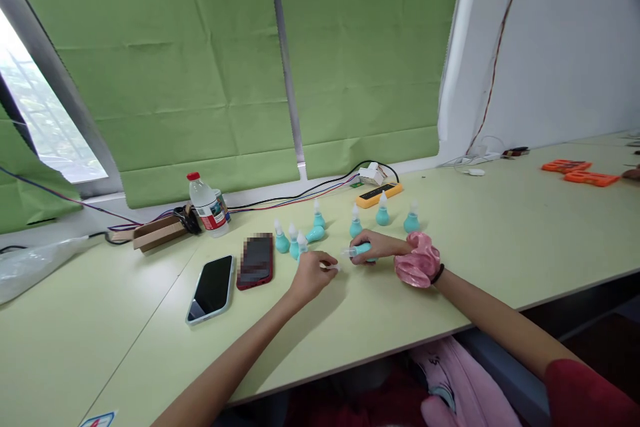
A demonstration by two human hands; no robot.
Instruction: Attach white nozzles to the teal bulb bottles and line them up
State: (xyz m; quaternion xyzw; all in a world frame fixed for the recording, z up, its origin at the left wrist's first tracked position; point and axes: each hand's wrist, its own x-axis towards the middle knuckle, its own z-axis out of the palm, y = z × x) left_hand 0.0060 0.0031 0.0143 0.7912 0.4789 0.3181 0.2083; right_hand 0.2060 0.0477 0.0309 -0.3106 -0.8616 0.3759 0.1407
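Note:
My right hand (379, 245) is wrapped round a teal squeeze-bulb nasal aspirator (361, 250), whose clear tip points left. Between the fingertips of my left hand (309, 275) is a small clear plastic piece (332, 267), apart from the aspirator's tip; it looks like a cap, but is too small to be sure. Several like aspirators stand upright around the hands: one group (281, 239) is by my left hand, another (383, 210) behind my right. Among the left ones, a teal bulb (315, 234) lies on its side.
Left of the hands lie a dark red phone (256, 260) and a pale-cased phone (212, 289). Behind them are a water bottle (207, 207) and an open cardboard box (161, 232). A yellow-black power strip (379, 195) and cables run along the wall. Orange frames (591, 178) lie far right.

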